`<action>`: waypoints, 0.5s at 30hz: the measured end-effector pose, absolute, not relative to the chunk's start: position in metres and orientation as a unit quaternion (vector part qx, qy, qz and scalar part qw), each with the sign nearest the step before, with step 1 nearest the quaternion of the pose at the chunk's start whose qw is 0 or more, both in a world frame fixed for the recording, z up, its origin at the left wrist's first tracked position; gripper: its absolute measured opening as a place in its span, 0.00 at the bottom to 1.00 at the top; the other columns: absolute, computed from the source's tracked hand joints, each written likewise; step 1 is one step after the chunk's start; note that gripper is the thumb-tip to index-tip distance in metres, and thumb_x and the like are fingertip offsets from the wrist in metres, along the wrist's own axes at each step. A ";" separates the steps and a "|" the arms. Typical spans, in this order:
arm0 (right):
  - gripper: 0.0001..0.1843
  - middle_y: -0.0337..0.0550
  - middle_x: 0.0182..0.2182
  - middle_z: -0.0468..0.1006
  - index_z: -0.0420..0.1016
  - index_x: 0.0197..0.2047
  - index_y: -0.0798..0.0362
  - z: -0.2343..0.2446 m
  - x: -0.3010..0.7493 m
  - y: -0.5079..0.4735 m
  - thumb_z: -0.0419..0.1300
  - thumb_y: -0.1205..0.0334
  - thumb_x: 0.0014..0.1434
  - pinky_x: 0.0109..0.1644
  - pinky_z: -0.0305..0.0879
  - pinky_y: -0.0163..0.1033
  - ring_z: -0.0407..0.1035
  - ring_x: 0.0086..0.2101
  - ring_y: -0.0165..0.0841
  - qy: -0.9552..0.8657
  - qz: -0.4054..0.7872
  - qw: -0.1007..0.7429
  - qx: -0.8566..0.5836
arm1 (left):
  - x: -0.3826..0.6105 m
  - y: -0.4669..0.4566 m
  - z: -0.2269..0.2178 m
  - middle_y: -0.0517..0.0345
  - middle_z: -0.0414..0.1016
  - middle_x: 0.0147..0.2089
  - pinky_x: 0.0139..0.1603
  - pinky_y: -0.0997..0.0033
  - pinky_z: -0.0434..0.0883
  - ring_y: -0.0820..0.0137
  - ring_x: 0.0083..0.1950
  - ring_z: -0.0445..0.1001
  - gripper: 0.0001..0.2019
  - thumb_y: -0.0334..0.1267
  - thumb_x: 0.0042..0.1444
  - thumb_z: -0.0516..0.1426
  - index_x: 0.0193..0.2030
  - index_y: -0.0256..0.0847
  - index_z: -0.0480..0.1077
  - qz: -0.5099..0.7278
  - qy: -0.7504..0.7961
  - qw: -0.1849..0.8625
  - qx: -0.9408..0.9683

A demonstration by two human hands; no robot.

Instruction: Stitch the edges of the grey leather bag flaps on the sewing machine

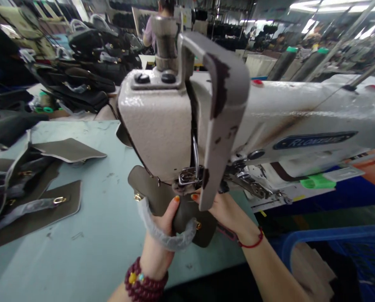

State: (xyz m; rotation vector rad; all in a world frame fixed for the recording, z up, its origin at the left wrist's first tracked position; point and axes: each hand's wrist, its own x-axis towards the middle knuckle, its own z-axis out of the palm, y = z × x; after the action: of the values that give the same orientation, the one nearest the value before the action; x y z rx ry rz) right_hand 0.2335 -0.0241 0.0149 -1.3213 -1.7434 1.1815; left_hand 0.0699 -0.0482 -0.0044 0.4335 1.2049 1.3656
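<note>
A grey-brown bag panel (152, 188) lies beneath the head of a white sewing machine (156, 134). Its short handle (174, 242), wrapped in clear plastic, loops toward me from gold-coloured rings. My left hand (166, 220) reaches through the loop and grips the panel, thumb on top; its other fingers are hidden. At the panel's right side, close to the needle area, my right hand (225, 209) has its thumb on the material. The machine's grey guard bar (220, 105) covers part of that hand, so its grip is only partly seen.
More bag panels (57, 201) with wrapped handles lie on the pale table (112, 235) at left. Behind them are piled dark bags (89, 42). A blue basket (316, 235) with pieces inside stands at lower right. A person (148, 33) is beyond the machine.
</note>
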 end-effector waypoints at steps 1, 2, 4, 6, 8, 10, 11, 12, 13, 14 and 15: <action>0.14 0.42 0.29 0.79 0.80 0.33 0.54 0.016 0.236 -0.022 0.60 0.53 0.63 0.35 0.65 0.34 0.72 0.33 0.35 -0.673 0.439 0.320 -0.502 | 0.073 -0.050 -0.006 0.47 0.73 0.61 0.55 0.46 0.76 0.46 0.59 0.74 0.32 0.40 0.47 0.69 0.60 0.46 0.67 0.585 0.525 0.595 0.168; 0.15 0.41 0.29 0.79 0.80 0.32 0.54 0.016 0.237 -0.020 0.60 0.53 0.63 0.34 0.64 0.34 0.72 0.33 0.35 -0.679 0.430 0.319 -0.503 | 0.075 -0.050 -0.007 0.46 0.74 0.60 0.53 0.46 0.76 0.46 0.58 0.75 0.32 0.40 0.46 0.70 0.58 0.46 0.68 0.576 0.530 0.602 0.156; 0.16 0.41 0.27 0.78 0.79 0.29 0.54 0.016 0.237 -0.019 0.60 0.52 0.63 0.34 0.64 0.34 0.71 0.32 0.34 -0.686 0.417 0.317 -0.505 | 0.075 -0.048 -0.008 0.45 0.76 0.58 0.51 0.45 0.77 0.45 0.55 0.77 0.30 0.40 0.44 0.70 0.55 0.43 0.70 0.552 0.541 0.618 0.146; 0.19 0.40 0.26 0.76 0.76 0.26 0.55 0.016 0.236 -0.019 0.60 0.52 0.64 0.33 0.62 0.33 0.70 0.30 0.33 -0.692 0.415 0.310 -0.504 | 0.074 -0.044 -0.006 0.43 0.75 0.58 0.52 0.47 0.77 0.46 0.56 0.76 0.28 0.38 0.44 0.70 0.53 0.40 0.70 0.541 0.544 0.626 0.141; 0.21 0.39 0.24 0.74 0.73 0.24 0.55 0.016 0.234 -0.019 0.58 0.53 0.65 0.32 0.61 0.33 0.68 0.29 0.32 -0.694 0.420 0.300 -0.502 | 0.073 -0.042 -0.001 0.42 0.74 0.60 0.52 0.48 0.77 0.46 0.57 0.75 0.27 0.36 0.45 0.69 0.53 0.39 0.70 0.540 0.542 0.632 0.124; 0.22 0.38 0.22 0.71 0.70 0.23 0.56 0.016 0.233 -0.020 0.57 0.53 0.66 0.31 0.60 0.32 0.67 0.28 0.30 -0.693 0.428 0.293 -0.500 | 0.073 -0.042 0.003 0.42 0.73 0.61 0.49 0.47 0.78 0.45 0.57 0.75 0.28 0.36 0.46 0.68 0.55 0.40 0.69 0.536 0.538 0.643 0.103; 0.22 0.38 0.22 0.71 0.70 0.23 0.56 0.015 0.233 -0.020 0.57 0.53 0.66 0.31 0.60 0.32 0.66 0.28 0.30 -0.692 0.431 0.293 -0.500 | 0.074 -0.042 0.004 0.43 0.73 0.60 0.46 0.46 0.79 0.44 0.56 0.75 0.28 0.36 0.46 0.68 0.56 0.42 0.69 0.532 0.537 0.647 0.097; 0.22 0.38 0.22 0.71 0.70 0.23 0.56 0.014 0.233 -0.020 0.57 0.53 0.66 0.31 0.60 0.32 0.66 0.28 0.30 -0.691 0.433 0.294 -0.500 | 0.074 -0.042 0.004 0.43 0.74 0.60 0.44 0.46 0.79 0.44 0.55 0.76 0.28 0.36 0.46 0.68 0.56 0.42 0.69 0.532 0.539 0.646 0.096; 0.21 0.38 0.23 0.71 0.70 0.23 0.56 0.013 0.233 -0.020 0.57 0.54 0.66 0.32 0.60 0.33 0.66 0.28 0.31 -0.688 0.434 0.296 -0.500 | 0.075 -0.043 0.004 0.43 0.74 0.59 0.44 0.46 0.80 0.44 0.54 0.77 0.28 0.36 0.46 0.68 0.56 0.42 0.69 0.533 0.540 0.644 0.097; 0.21 0.39 0.24 0.72 0.71 0.24 0.56 0.011 0.233 -0.020 0.57 0.54 0.66 0.32 0.61 0.33 0.67 0.29 0.31 -0.686 0.435 0.300 -0.501 | 0.075 -0.043 0.004 0.44 0.75 0.58 0.45 0.47 0.80 0.46 0.53 0.77 0.27 0.36 0.46 0.68 0.55 0.42 0.70 0.535 0.542 0.640 0.099; 0.20 0.39 0.25 0.73 0.72 0.25 0.56 0.010 0.233 -0.021 0.58 0.54 0.66 0.33 0.62 0.33 0.67 0.30 0.32 -0.682 0.435 0.304 -0.503 | 0.075 -0.042 0.003 0.44 0.76 0.57 0.46 0.48 0.79 0.47 0.53 0.78 0.25 0.36 0.47 0.67 0.53 0.41 0.71 0.538 0.545 0.635 0.101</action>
State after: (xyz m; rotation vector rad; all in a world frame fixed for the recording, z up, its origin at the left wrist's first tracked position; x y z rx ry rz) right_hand 0.2332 -0.0205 0.0097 -1.3335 -1.8061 1.1517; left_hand 0.0754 -0.0424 0.0027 0.2310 1.2452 1.2287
